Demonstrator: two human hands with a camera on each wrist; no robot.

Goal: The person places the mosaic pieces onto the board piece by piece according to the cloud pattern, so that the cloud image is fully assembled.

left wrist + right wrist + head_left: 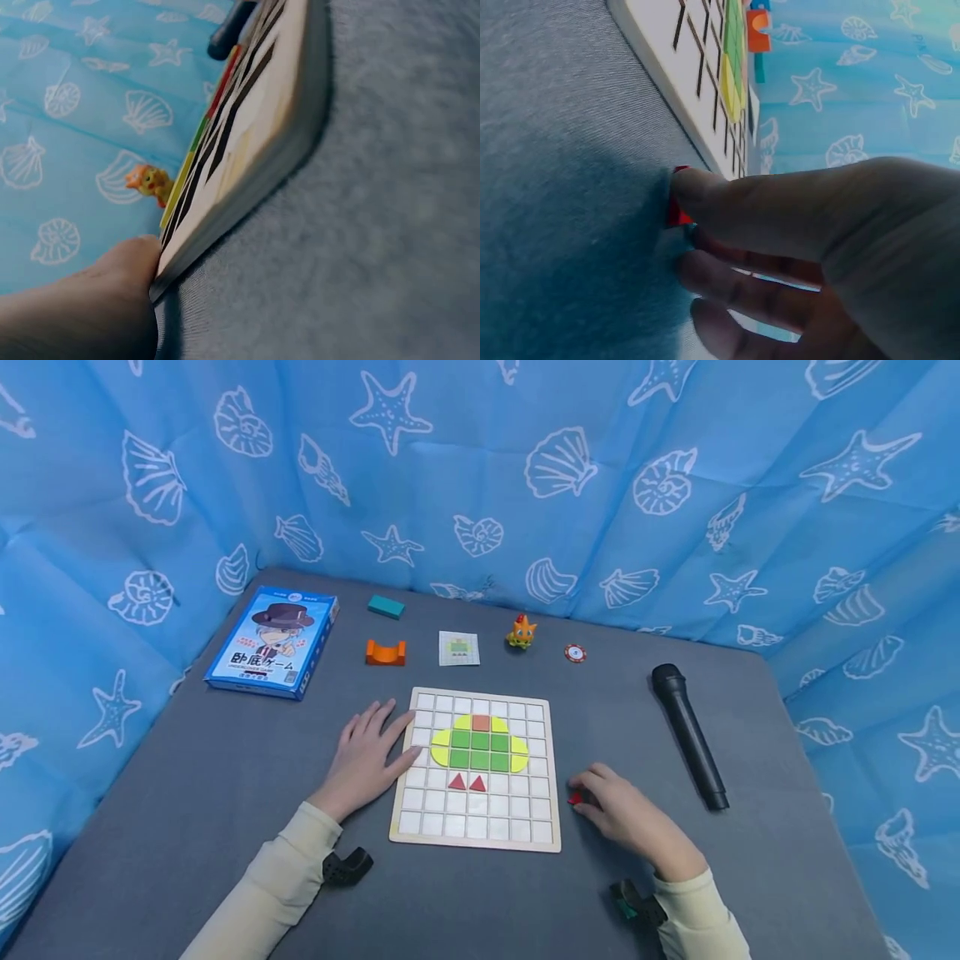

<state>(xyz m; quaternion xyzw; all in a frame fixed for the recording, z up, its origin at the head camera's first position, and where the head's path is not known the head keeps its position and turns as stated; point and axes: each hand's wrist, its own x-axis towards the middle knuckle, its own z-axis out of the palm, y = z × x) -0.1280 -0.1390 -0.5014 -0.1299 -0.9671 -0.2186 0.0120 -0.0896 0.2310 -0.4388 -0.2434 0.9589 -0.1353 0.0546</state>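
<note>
A white gridded board (435,802) in a pale wooden frame lies on the table, carrying green squares (480,741), yellow rounded pieces (441,747), one orange-brown square (481,722) and two red triangles (457,782). My left hand (367,760) rests with spread fingers at the board's left edge, thumb over the frame. Right of the board, my right hand (618,810) pinches a small red piece (676,206) between thumb and finger, close over the table. The fingers partly hide its shape.
Behind the board stand a pattern card (459,648), an orange curved block (386,653), a teal block (386,606), a small toy figure (521,632) and a poker chip (575,652). A blue game box (273,643) lies far left, a black microphone (690,735) at right.
</note>
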